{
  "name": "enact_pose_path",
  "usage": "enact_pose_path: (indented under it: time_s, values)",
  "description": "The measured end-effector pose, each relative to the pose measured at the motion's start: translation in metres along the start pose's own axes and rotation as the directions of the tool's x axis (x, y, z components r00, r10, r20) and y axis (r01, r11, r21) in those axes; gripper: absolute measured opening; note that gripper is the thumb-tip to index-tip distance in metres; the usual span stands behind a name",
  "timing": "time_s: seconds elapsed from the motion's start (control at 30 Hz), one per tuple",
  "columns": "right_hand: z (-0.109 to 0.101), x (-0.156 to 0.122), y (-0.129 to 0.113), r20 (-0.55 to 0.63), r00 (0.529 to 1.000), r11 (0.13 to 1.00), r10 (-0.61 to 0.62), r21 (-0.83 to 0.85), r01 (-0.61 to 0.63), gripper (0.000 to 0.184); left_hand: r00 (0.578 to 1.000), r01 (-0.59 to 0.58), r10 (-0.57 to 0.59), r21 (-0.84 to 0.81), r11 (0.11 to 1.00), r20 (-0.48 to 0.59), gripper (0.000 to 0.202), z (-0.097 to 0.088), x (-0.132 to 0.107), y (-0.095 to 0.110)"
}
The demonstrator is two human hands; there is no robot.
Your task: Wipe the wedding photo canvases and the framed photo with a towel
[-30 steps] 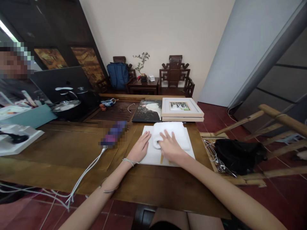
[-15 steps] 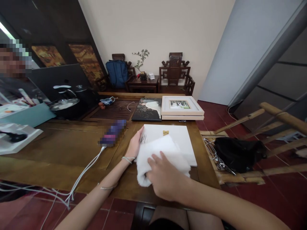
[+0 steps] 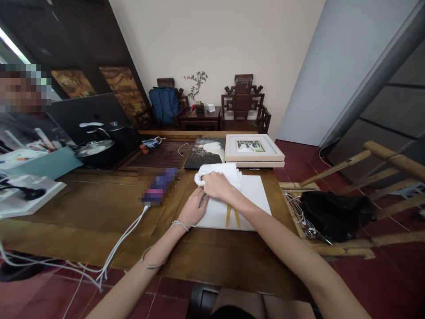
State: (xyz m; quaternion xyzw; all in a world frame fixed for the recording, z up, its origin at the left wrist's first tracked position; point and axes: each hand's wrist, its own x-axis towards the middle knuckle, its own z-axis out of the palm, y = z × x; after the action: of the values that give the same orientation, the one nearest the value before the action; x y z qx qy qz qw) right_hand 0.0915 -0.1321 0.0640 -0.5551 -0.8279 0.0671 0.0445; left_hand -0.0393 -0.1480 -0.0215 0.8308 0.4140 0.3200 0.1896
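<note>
Right hand (image 3: 217, 185), fingers curled and clamped on a bunched white cloth (image 3: 222, 170), at the far left corner of a white board (image 3: 254, 195) lying flat on the wooden table (image 3: 83, 208). Left hand (image 3: 194, 208), open and flat, fingers extended, pressing on the board's left edge just below the right hand; the two hands nearly touch. Half a second earlier the cloth lay spread over the board's near edge under the right hand, which was then close to the table's front; cloth and hand have since travelled to the far end, uncovering a pair of gold marks (image 3: 232, 217) near the board's front edge. The left hand has kept to the same edge. Beyond the board: a framed picture (image 3: 254, 148) and a dark painting (image 3: 206, 153), side by side. To the left, a white cable (image 3: 122, 239); to the right, off the table, a black bag (image 3: 335, 212).
</note>
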Motion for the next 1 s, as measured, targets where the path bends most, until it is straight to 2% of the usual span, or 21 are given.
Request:
enact_pose_path:
  time_s: [0.1,0.23,0.37,0.47,0.57,0.67,0.8,0.9,1.0]
  values:
    - [-0.005,0.005,0.009,0.010,0.999,0.999,0.030,0.030,-0.031,0.031,1.000,0.004,-0.004,0.014,1.000,0.003,0.039,0.002,-0.001,-0.004]
    - [-0.018,-0.006,0.048,0.037,0.997,0.997,0.064,0.043,-0.066,0.028,0.999,0.043,-0.043,0.009,0.999,0.001,0.043,0.006,-0.002,-0.010]
    - [-0.029,-0.038,0.095,0.040,0.994,0.994,0.104,0.023,-0.105,0.027,0.999,0.041,-0.041,-0.003,0.999,-0.007,0.043,0.008,-0.003,-0.011]
    - [-0.022,-0.073,0.112,0.028,0.992,0.992,0.123,0.014,-0.123,0.034,0.999,0.039,-0.039,0.003,0.999,-0.006,0.043,0.009,-0.003,-0.012]
    - [-0.004,-0.114,0.107,0.022,0.998,0.999,0.051,0.007,-0.051,0.038,0.999,0.036,-0.036,-0.004,0.999,-0.017,0.042,0.010,-0.003,-0.013]
    - [0.015,-0.159,0.086,0.010,0.999,0.998,-0.051,0.021,0.051,0.039,0.999,0.035,-0.035,-0.004,0.999,-0.016,0.042,0.010,-0.004,-0.012]
    - [0.028,-0.209,0.055,0.043,0.993,0.994,-0.108,0.034,0.107,0.036,0.999,0.037,-0.036,0.023,0.999,-0.009,0.043,0.010,-0.003,-0.011]
    - [0.028,-0.221,0.048,0.065,0.991,0.992,-0.119,0.050,0.116,0.035,0.999,0.034,-0.034,0.023,0.999,-0.011,0.043,0.009,-0.003,-0.010]
    - [0.023,-0.204,0.060,0.040,0.993,0.992,-0.113,0.065,0.110,0.035,0.999,0.031,-0.031,0.014,0.999,-0.017,0.043,0.010,-0.003,-0.011]
